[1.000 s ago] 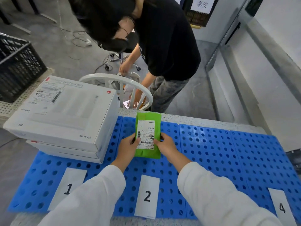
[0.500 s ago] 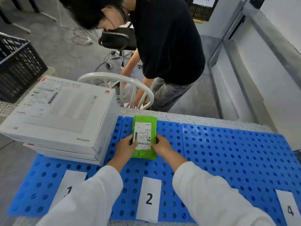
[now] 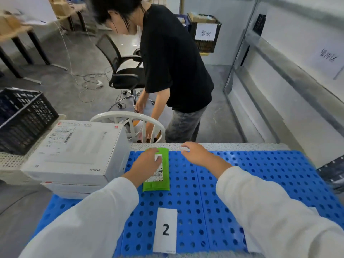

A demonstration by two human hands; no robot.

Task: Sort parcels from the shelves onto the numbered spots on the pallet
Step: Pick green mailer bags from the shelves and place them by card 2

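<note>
A green parcel [image 3: 158, 183] with a white shipping label lies flat on the blue perforated pallet [image 3: 260, 183], behind the white card marked 2 [image 3: 165, 229]. My left hand [image 3: 147, 165] rests over the parcel's far half with relaxed fingers. My right hand [image 3: 200, 154] hovers to the right of the parcel, fingers spread, holding nothing. Two stacked white boxes [image 3: 78, 151] sit at the pallet's left end.
A person in a black shirt [image 3: 173, 58] bends over a white chair [image 3: 130, 120] just beyond the pallet's far edge. A black crate [image 3: 20, 118] stands at the left. An office chair [image 3: 122, 71] and cables lie behind. A metal shelf frame [image 3: 279, 81] runs along the right.
Both hands gripped the green parcel's sides and set it down on the pallet. Now the right hand has let go and moved right, and the left lies on top.
</note>
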